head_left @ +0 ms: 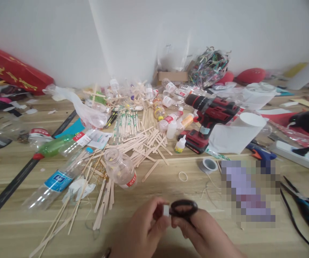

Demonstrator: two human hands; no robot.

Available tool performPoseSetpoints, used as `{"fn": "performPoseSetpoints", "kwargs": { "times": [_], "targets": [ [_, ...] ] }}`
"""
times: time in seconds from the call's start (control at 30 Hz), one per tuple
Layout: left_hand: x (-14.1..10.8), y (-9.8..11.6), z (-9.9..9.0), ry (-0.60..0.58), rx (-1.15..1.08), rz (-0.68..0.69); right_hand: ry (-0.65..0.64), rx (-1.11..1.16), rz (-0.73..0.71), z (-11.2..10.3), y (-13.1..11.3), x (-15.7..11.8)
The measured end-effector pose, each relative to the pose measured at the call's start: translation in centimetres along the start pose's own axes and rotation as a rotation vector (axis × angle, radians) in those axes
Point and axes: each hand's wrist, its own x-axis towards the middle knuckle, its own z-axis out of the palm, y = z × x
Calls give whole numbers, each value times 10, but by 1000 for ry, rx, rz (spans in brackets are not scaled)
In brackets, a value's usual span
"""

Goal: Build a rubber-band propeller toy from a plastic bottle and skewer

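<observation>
Near the front edge of the table, my left hand [146,227] pinches a small white piece [165,210] between thumb and fingers. Its exact kind is too small to tell. Close by on the right, my right hand [201,229] is closed round a pair of scissors [183,208] with black handles. One handle loop shows above the fingers; the blades are hidden, and I cannot tell whether they touch the white piece. Beyond the hands lie a pale rubber band [182,176] and a spool [208,165] of thin grey line.
Many wooden sticks [129,143] spread over the middle, with a clear plastic bottle [120,170] among them. A red cordless drill [208,118] stands behind a glue bottle [180,144]. Pliers [305,208] and a power strip [299,156] lie right. A dark pole [11,186] crosses the left.
</observation>
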Motion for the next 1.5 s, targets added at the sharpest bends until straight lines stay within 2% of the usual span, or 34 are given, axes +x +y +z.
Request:
{"fn": "performPoseSetpoints", "kwargs": {
  "times": [0.07,0.13,0.2,0.27,0.33,0.4,0.47,0.57,0.63,0.7,0.8,0.83,0.9,1.0,1.07,1.13,1.2,1.27,1.33,1.4,1.5],
  "targets": [
    [-5,3,-2,-3,118,98,-63,227,109,-1,-6,3],
    [-7,5,-3,-8,147,124,-93,325,143,-2,-7,3],
    [-4,3,-1,18,82,70,-34,212,101,-2,-5,1],
    [1,-1,2,15,-67,-30,21,-32,-27,-1,1,-2],
    [6,-5,4,-26,-228,-123,14,-247,-185,0,5,-5],
    [8,-6,4,-57,-291,-154,0,-293,-238,0,7,-4],
    [5,-4,3,-40,-212,-114,20,-173,-149,0,4,-2],
    [-3,2,1,16,13,-41,13,129,30,-1,-4,1],
    [-4,4,1,37,65,-18,18,192,56,-2,-7,1],
    [-1,2,1,10,-25,-29,38,56,-35,-5,-6,-1],
    [7,-4,2,-92,-270,-126,20,-268,-258,-7,-1,-4],
    [9,-5,3,-113,-321,-157,3,-321,-291,-7,-1,-4],
    [7,-4,2,-105,-292,-159,5,-283,-221,-6,-1,-3],
    [-2,2,1,-11,11,-26,13,69,39,-3,-7,-1],
    [-6,7,0,19,157,70,-21,292,137,-3,-10,0],
    [-6,9,-1,23,180,103,-22,326,138,-5,-11,-1],
    [-2,9,-1,6,96,29,21,139,39,-6,-9,-2],
    [4,7,0,-43,-68,-107,47,-118,-132,-7,-7,-4],
    [6,5,1,-84,-246,-173,40,-232,-236,-7,-6,-3],
    [4,5,1,-93,-241,-126,58,-128,-177,-6,-7,-2],
    [-3,8,0,20,96,85,23,199,35,-6,-12,1]
  ]
}}
